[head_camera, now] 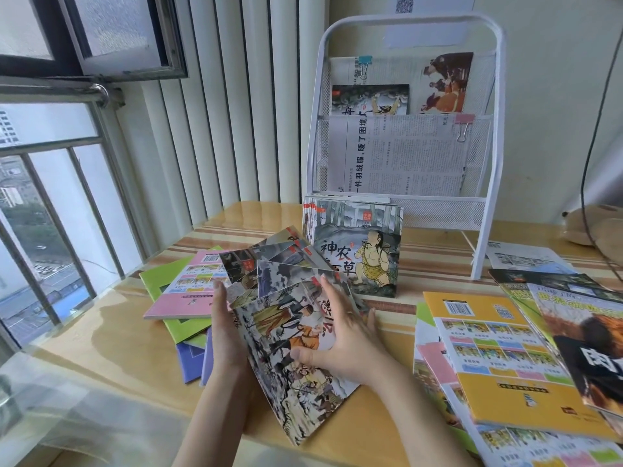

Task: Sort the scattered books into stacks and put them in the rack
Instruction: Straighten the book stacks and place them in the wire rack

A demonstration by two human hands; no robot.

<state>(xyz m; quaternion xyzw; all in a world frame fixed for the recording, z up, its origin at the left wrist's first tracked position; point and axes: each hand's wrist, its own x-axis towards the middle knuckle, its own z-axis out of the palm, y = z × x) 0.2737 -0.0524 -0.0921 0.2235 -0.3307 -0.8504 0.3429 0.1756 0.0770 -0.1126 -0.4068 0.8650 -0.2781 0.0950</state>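
We hold a fanned bundle of small picture books (290, 335) at the centre of the wooden desk (101, 332), tilted up off its surface. Our left hand (227, 335) cups the bundle's left edge from behind, fingers straight up along it; our right hand (344, 345) spreads over the front cover, thumb pressing the lower part and fingers curled over the right edge, so both hands clamp the bundle between them.

At 12 o'clock from the bundle a second set of small picture books (359, 247) stands upright, leaning against the foot of the white mesh rack (485, 129). The rack's pockets hold clipped printed sheets (404, 156) and one small book (369, 100) in the upper pocket.

At 9 o'clock lies a loose heap of thin workbooks (175, 291), pink on green on purple. At 3 o'clock a larger scatter of workbooks (499, 358) overlaps, a yellow one on top, with dark-covered magazines (580, 325) at its far right. A window (43, 214) fills the 9 to 10 o'clock side.
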